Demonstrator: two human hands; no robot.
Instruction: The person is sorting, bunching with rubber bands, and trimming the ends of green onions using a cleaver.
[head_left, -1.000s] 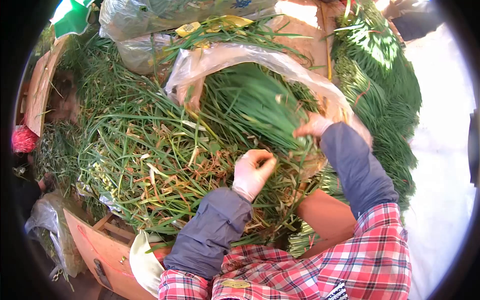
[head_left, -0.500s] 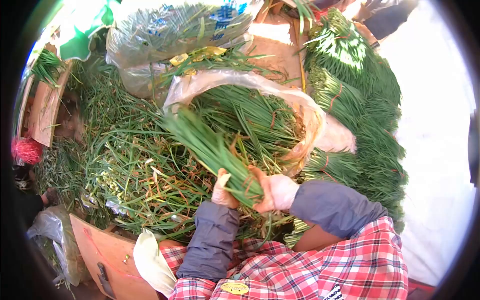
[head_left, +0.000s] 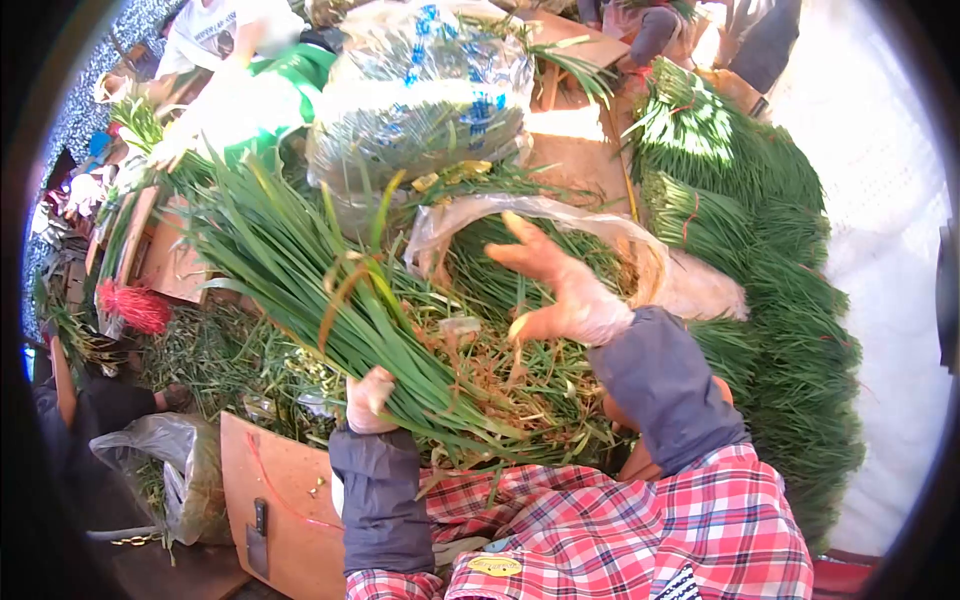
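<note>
My left hand [head_left: 371,402] is closed around a loose bunch of long green chives [head_left: 300,270]. Their leafy tips fan out toward the upper left, and the lower ends point right, above my lap. Off to the right, my right hand [head_left: 568,292] is raised with its fingers spread and nothing in it. Behind that hand lies an open clear plastic bag [head_left: 655,262] with more chives inside. Under the held bunch is a heap of loose leaves and brown trimmings [head_left: 500,385].
Tied chive bundles [head_left: 790,290] are stacked along the right, beside a white sheet [head_left: 900,300]. A full printed plastic bag [head_left: 420,100] stands at the back. At lower left are a wooden board [head_left: 285,510] and a clear bag [head_left: 195,480]. Other people [head_left: 215,35] sit nearby; red string [head_left: 135,307] lies left.
My right hand has let go of the chives and lifted away, its fingers opening. My left hand keeps the bunch, now further left and more fanned out. The view has shifted left.
</note>
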